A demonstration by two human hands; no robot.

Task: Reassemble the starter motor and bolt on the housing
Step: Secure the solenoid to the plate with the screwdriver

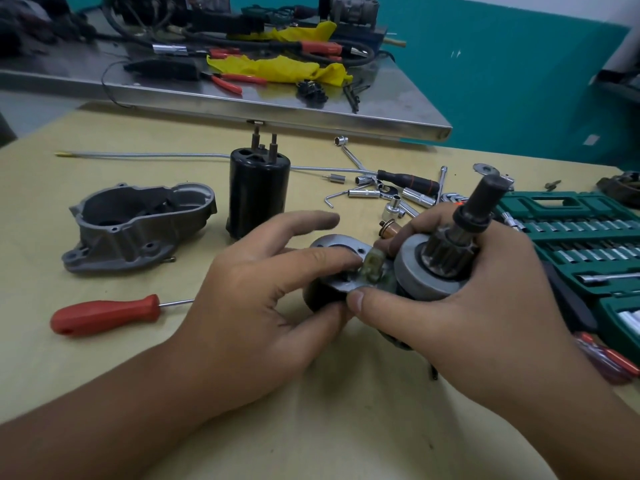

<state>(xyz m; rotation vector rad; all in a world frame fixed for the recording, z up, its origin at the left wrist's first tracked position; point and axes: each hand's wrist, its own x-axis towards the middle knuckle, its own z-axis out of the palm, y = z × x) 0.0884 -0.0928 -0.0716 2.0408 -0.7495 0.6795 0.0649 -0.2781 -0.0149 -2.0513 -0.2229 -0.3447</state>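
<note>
Both hands together at mid-table on the starter motor (349, 271). Left hand (263, 292): thumb and index finger pinching the grey flanged solenoid end, a small greenish connector (372, 268) just beyond the index fingertip, remaining fingers stretched out loosely above. Right hand (464, 289): fingers curled round the drive end, thumb pressed against the flange edge beside the left thumb, pinion gear and dark shaft (481, 206) sticking up tilted between the fingers. Grey cast housing (138, 226) lying open side up on the table (173, 341), well apart, left of the left fingers. Black cylindrical motor body (258, 192) standing upright just beyond the left fingertips. Red-handled screwdriver (104, 315) flat, left of the left thumb. Green socket set case (588, 237) open, right of the right hand; loose sockets (391, 194) scattered beyond the right fingers.
</note>
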